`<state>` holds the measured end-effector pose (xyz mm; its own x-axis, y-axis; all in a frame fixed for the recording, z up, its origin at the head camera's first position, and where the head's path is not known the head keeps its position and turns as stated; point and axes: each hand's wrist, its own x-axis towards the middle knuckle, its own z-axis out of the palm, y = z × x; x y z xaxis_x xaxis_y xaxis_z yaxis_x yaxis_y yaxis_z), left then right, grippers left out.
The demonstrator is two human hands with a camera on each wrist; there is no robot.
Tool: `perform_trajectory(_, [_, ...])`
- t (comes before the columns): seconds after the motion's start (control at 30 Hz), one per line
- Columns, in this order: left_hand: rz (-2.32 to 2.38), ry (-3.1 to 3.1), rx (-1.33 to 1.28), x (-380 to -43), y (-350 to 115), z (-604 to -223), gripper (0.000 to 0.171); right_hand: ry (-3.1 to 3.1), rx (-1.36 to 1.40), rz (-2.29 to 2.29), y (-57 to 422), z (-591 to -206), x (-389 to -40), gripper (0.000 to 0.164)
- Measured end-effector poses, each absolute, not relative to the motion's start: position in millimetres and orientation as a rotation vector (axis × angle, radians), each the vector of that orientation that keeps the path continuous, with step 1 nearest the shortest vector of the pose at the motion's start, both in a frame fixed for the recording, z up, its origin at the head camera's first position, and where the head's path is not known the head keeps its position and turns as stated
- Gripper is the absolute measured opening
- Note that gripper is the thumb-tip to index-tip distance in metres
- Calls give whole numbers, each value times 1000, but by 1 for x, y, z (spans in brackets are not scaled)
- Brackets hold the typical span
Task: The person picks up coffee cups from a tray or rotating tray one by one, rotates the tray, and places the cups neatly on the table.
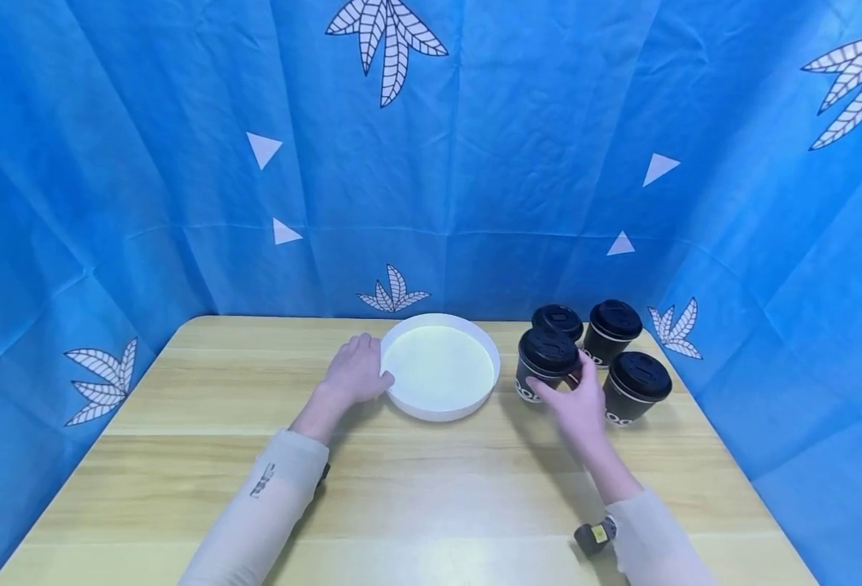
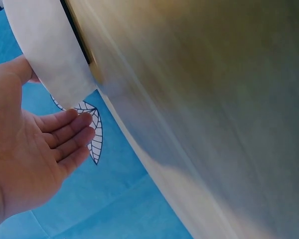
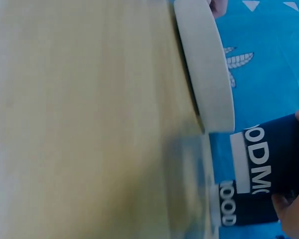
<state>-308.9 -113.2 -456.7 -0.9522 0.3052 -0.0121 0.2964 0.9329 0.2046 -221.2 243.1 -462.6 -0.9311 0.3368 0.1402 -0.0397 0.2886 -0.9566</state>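
Note:
My right hand (image 1: 577,403) grips a black paper coffee cup (image 1: 529,376) with a black lid, thumb and fingers around its side. White lettering shows on this upright cup (image 3: 259,157) in the right wrist view, its base higher off the table than its neighbour's. To the left, a round white tray (image 1: 441,412) lies on the table. My left hand (image 1: 353,370) is at the tray's left side, thumb over the rim and fingers outside it. In the left wrist view, the fingers (image 2: 72,137) extend loosely beside the white wall, and the thumb tip is hidden behind it.
Three more lidded black cups stand at the back right: one behind the held cup (image 1: 558,317), another farther right (image 1: 612,325), and a nearer one (image 1: 636,387). A blue patterned cloth (image 1: 445,179) hangs behind and beside the wooden table (image 1: 416,488).

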Motion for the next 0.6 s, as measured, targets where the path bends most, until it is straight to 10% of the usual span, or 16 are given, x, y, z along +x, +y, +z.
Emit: perform_trajectory(0.6, [338, 3040, 413, -305, -112, -451, 76, -2367, -301, 1602, 267, -466, -202, 104])
